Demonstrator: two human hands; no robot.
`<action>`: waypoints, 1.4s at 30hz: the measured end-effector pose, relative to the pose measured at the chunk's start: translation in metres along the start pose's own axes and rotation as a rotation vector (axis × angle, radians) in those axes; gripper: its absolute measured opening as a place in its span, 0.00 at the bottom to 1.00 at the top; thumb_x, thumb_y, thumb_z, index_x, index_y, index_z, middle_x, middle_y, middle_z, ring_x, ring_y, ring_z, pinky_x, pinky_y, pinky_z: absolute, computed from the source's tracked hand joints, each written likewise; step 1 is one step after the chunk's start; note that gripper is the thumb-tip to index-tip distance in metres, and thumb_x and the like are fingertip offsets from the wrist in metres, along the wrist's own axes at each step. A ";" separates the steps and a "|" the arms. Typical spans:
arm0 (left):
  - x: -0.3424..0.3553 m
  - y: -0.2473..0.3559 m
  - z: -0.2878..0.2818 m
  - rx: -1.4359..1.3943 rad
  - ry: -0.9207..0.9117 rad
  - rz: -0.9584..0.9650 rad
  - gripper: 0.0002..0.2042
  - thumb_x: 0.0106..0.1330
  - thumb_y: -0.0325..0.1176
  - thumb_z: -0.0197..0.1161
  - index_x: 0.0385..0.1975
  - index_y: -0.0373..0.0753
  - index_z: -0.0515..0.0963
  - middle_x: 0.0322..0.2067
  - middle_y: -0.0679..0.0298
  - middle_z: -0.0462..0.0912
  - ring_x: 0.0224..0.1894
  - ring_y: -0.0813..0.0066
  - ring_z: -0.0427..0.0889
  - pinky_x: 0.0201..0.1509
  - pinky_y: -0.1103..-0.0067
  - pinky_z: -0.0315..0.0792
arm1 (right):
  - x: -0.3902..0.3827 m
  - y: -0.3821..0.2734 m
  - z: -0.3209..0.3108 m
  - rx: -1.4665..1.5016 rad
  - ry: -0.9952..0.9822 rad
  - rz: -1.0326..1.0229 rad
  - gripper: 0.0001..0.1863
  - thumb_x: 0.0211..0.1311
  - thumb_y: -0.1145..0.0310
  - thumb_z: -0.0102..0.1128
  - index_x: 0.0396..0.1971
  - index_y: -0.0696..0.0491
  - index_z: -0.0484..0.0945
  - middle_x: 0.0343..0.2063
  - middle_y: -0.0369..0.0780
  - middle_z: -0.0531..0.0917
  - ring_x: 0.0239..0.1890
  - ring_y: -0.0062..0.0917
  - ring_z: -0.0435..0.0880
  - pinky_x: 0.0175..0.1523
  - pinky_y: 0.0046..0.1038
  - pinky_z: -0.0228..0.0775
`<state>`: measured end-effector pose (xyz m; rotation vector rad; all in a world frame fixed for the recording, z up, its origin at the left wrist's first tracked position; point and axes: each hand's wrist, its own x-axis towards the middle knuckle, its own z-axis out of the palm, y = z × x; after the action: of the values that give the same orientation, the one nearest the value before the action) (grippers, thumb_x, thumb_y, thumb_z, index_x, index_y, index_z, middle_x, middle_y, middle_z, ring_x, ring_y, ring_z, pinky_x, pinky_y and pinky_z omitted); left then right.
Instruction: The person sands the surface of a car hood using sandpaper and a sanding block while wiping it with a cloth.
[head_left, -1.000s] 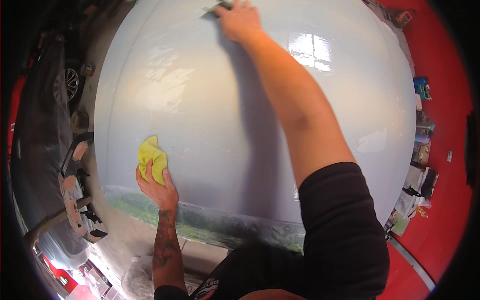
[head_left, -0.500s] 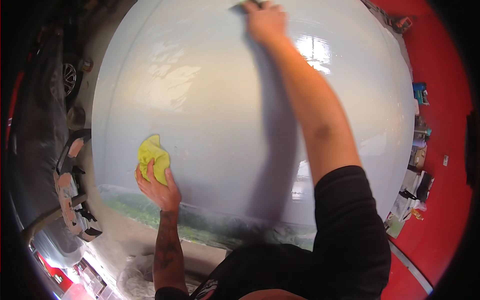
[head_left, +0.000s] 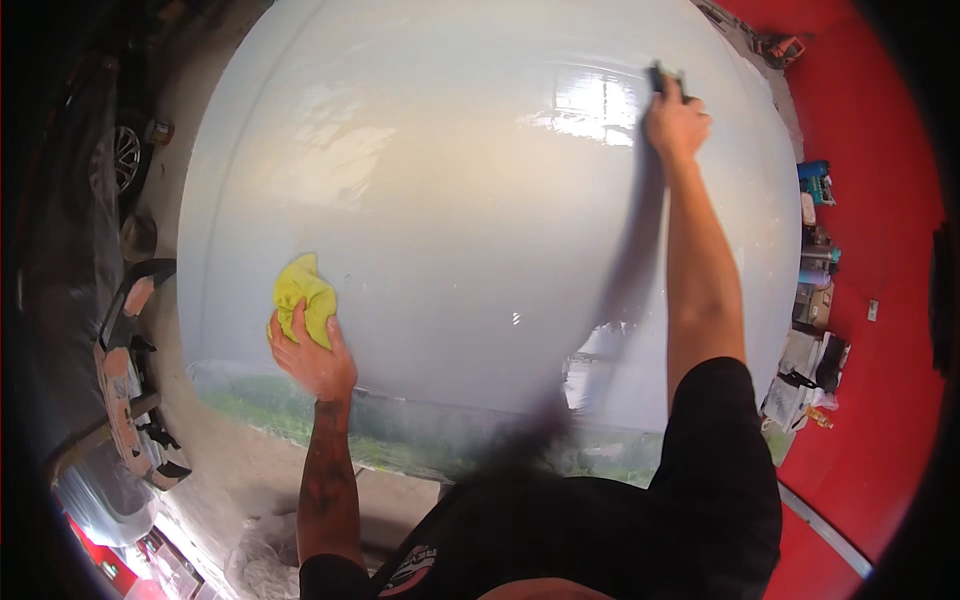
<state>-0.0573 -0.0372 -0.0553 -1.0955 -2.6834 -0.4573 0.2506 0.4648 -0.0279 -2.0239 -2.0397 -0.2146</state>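
A broad, pale grey-white car hood (head_left: 430, 220) fills the middle of the view, its surface shiny with reflections and looking wet in places. My left hand (head_left: 318, 368) rests at its near left part, closed on a crumpled yellow cloth (head_left: 305, 287) that touches the panel. Toward the far right of the hood, my right hand (head_left: 680, 130) grips a small dark block (head_left: 657, 80) with the arm stretched out. The block is partly hidden by the fingers and slightly blurred. A long shadow of the right arm falls across the panel.
Green-tinted plastic sheeting (head_left: 400, 435) runs along the hood's near edge. On the left stand a bumper part (head_left: 125, 375) and a covered car with its wheel (head_left: 125, 158). Bottles (head_left: 815, 255), boxes and papers line the red floor (head_left: 880, 230) at right.
My right hand has swept from the far middle of the hood to the right and nearer, still holding the block. My left hand and the cloth have stayed nearly in place.
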 end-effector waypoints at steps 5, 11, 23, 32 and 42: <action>0.001 0.000 0.001 0.015 -0.034 -0.019 0.26 0.70 0.49 0.60 0.65 0.47 0.69 0.67 0.49 0.61 0.70 0.43 0.57 0.71 0.51 0.53 | -0.212 -0.166 -0.047 0.386 -0.161 -0.539 0.26 0.62 0.70 0.55 0.61 0.40 0.73 0.52 0.54 0.75 0.50 0.49 0.75 0.53 0.49 0.68; 0.010 -0.011 -0.009 -0.003 -0.158 -0.013 0.28 0.69 0.53 0.60 0.66 0.49 0.68 0.72 0.46 0.54 0.72 0.37 0.54 0.73 0.49 0.52 | -0.311 -0.122 -0.079 0.457 -0.246 -0.675 0.29 0.61 0.70 0.57 0.63 0.35 0.74 0.58 0.50 0.71 0.53 0.45 0.73 0.55 0.44 0.66; 0.051 -0.037 -0.012 -0.087 -0.543 0.032 0.36 0.64 0.59 0.63 0.73 0.64 0.61 0.74 0.44 0.53 0.71 0.27 0.57 0.72 0.48 0.59 | -0.374 -0.053 -0.120 0.558 -0.320 -0.074 0.19 0.75 0.60 0.47 0.61 0.43 0.74 0.55 0.54 0.76 0.53 0.48 0.74 0.58 0.48 0.66; 0.077 -0.070 -0.002 -0.262 -0.675 0.146 0.38 0.62 0.51 0.69 0.73 0.52 0.64 0.70 0.37 0.58 0.72 0.42 0.62 0.73 0.62 0.62 | -0.435 0.060 -0.122 0.380 -0.030 -0.057 0.27 0.60 0.68 0.64 0.61 0.43 0.74 0.56 0.50 0.75 0.53 0.49 0.73 0.58 0.48 0.67; 0.029 0.013 0.001 -0.306 -0.678 0.363 0.37 0.62 0.50 0.70 0.72 0.52 0.64 0.69 0.38 0.61 0.70 0.42 0.65 0.71 0.60 0.64 | -0.432 0.082 -0.151 0.327 -0.089 0.157 0.25 0.56 0.69 0.63 0.56 0.46 0.76 0.49 0.49 0.78 0.47 0.48 0.76 0.53 0.47 0.71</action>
<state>-0.0684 -0.0094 -0.0444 -2.1048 -2.8906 -0.5069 0.3423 0.0090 -0.0126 -1.9994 -1.8107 0.2283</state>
